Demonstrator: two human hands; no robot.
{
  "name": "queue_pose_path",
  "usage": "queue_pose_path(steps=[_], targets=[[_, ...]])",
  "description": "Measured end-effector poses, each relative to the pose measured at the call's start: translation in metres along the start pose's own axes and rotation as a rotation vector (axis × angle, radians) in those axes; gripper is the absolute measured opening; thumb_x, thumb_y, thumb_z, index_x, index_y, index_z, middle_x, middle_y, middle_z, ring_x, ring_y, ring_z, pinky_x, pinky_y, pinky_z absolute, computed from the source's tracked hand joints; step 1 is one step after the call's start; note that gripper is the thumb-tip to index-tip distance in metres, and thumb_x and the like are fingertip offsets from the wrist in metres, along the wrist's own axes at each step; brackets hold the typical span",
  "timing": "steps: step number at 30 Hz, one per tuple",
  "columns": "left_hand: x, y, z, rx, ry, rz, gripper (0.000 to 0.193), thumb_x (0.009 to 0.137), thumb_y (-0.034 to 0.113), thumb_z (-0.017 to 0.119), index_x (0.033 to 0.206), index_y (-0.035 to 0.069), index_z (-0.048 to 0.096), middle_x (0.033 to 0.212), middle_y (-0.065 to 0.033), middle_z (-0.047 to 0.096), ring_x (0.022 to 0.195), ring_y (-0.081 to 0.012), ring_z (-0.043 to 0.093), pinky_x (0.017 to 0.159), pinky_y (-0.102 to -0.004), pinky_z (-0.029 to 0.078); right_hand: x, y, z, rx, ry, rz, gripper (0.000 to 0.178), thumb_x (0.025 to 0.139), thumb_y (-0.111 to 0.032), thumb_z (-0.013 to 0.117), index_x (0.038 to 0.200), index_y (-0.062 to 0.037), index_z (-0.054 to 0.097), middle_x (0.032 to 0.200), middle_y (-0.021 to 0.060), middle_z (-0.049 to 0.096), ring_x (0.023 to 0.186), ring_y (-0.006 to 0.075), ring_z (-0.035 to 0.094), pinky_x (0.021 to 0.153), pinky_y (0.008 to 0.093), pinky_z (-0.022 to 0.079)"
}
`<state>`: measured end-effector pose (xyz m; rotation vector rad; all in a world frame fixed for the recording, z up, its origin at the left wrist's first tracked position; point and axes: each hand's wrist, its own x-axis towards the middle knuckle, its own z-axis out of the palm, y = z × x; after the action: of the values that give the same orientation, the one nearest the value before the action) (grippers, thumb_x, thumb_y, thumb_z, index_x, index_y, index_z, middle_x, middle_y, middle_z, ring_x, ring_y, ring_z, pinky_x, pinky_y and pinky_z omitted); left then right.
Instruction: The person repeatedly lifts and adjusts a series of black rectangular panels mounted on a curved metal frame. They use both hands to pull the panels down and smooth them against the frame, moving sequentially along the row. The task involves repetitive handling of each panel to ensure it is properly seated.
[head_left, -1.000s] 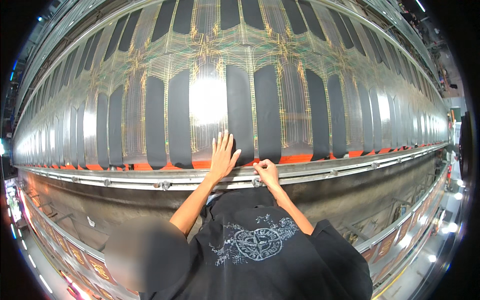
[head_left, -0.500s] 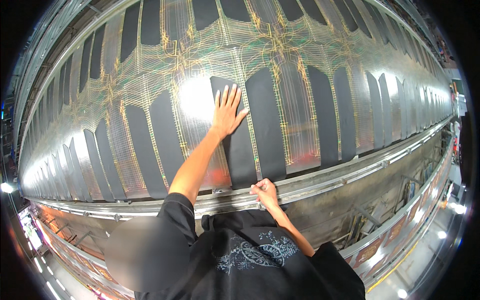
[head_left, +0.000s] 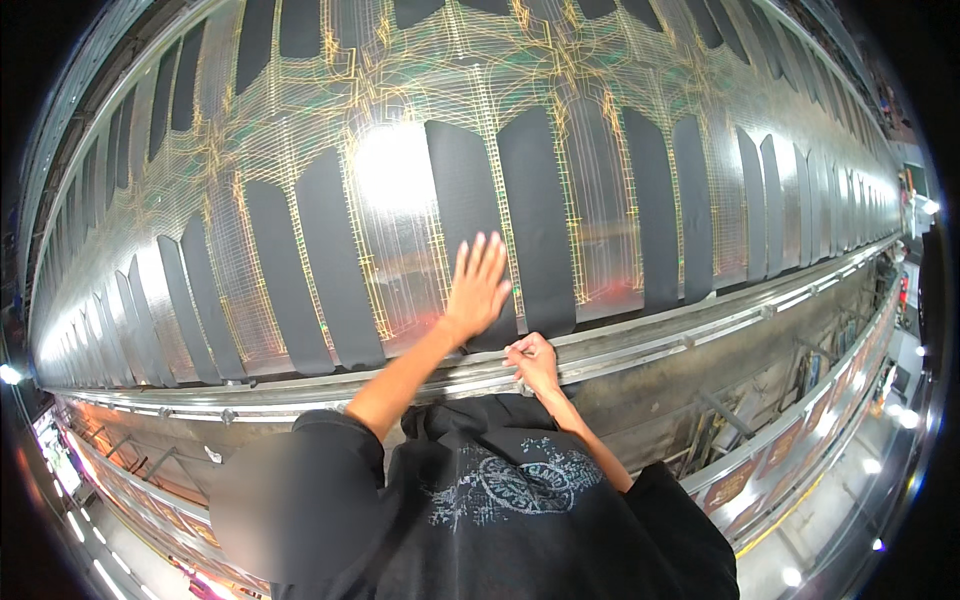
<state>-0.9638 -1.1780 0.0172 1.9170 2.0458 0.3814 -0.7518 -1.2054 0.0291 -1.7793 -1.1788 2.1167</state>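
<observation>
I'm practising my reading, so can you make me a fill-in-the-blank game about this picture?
1. The left hand is over a dark strip, while the ____ hand is by the metal rail.
2. The left hand and the right hand have no gloves on, so together they make ____ bare hands.
3. The shirt has a pale design, but its cloth is coloured ____.
4. The big glare spot left of that strip is coloured ____.

Missing words: right; two; black; white.
</observation>
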Motion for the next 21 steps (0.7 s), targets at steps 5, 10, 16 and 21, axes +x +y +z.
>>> queue_pose_path(steps=[5,10,16,21], targets=[[-0.089,0.036,0.009,-0.212,-0.101,0.115,0.063,0.105,0.033,0.044,0.155,-0.005,0.034,0.167,-0.0230,0.025,0.156,-0.0416,0.018,0.127,-0.0523,0.013,0.003,-0.005,0.004,-0.103,0.081,-0.078,0.031,0.090,-0.003,0.075,0.104,-0.0023,0.048,0.094,0.0138,0.067,0.073,0.0197,0.074,0.042,0.0273,0.051],[-0.126,0.013,-0.013,-0.426,-0.240,0.239,0.050,0.106,0.031,0.048,0.139,-0.005,0.057,0.155,-0.0223,0.047,0.148,-0.0355,0.041,0.126,-0.0452,0.027,-0.001,0.005,0.002,-0.095,0.122,-0.140,0.030,0.090,-0.001,0.073,0.106,-0.0033,0.047,0.093,0.0136,0.067,0.066,0.0181,0.072,0.043,0.0308,0.055],[-0.151,0.029,-0.065,-0.602,0.112,-0.077,0.039,0.100,0.036,0.061,0.086,0.002,0.074,0.072,-0.0163,0.069,0.062,-0.0364,0.066,0.059,-0.0460,0.052,0.006,0.020,0.014,-0.149,0.247,-0.276,0.030,0.089,-0.009,0.079,0.091,-0.0037,0.049,0.076,0.0071,0.063,0.054,0.0144,0.066,0.040,0.0305,0.054],[-0.199,0.003,-0.070,-0.658,0.360,-0.714,0.033,0.102,0.029,0.062,0.096,0.000,0.077,0.075,-0.0101,0.073,0.058,-0.0189,0.066,0.058,-0.0334,0.052,-0.004,0.017,0.017,-0.214,0.253,-0.375,0.034,0.090,-0.017,0.079,0.082,-0.0032,0.049,0.062,0.0054,0.058,0.047,0.0137,0.061,0.038,0.0306,0.050]])
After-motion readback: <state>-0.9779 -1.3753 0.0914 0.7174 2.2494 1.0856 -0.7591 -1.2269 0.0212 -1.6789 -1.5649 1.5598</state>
